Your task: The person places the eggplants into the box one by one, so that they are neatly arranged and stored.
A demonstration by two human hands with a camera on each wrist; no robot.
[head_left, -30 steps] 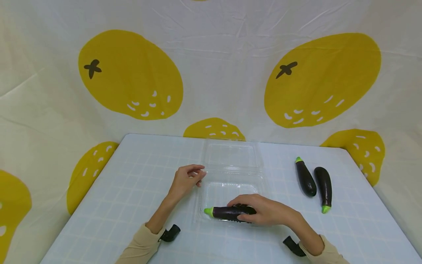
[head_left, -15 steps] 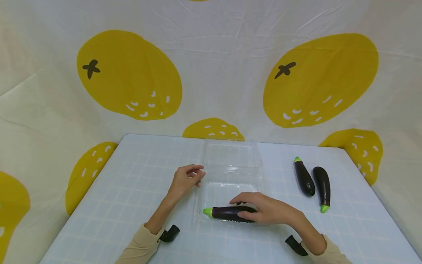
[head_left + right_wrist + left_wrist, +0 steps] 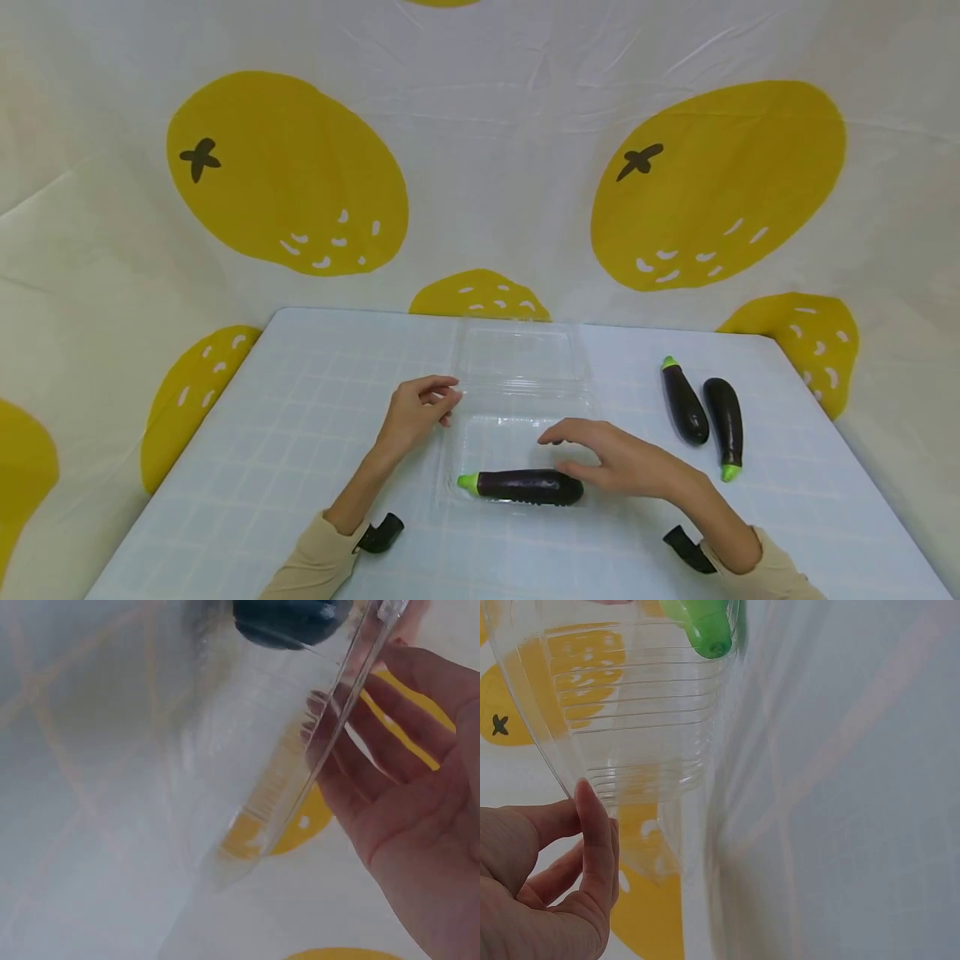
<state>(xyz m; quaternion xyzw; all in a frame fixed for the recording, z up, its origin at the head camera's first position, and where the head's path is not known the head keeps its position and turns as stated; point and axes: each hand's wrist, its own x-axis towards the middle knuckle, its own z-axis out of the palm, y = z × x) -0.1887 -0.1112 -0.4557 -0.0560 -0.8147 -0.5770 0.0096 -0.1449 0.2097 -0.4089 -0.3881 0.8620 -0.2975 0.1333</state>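
A dark purple eggplant (image 3: 528, 487) with a green stem end lies crosswise in the front half of a clear plastic clamshell container (image 3: 480, 433), whose lid is folded back. At the container's left side my left hand (image 3: 415, 414) pinches the rim between thumb and finger; the left wrist view shows this hand (image 3: 562, 877) at the edge. My right hand (image 3: 618, 460) hovers over the container's right side, fingers apart and holding nothing, just above the eggplant's thick end. In the right wrist view that hand (image 3: 420, 765) shows partly through the clear wall.
Two more eggplants, one with its stem pointing away (image 3: 685, 406) and one with its stem toward me (image 3: 724, 421), lie on the right of the table (image 3: 337, 358). A curtain (image 3: 495, 167) printed with yellow fruit hangs behind the table.
My right hand has let go of the eggplant and lifted slightly up and right. The eggplant stays in the container. My left hand keeps its place at the rim.
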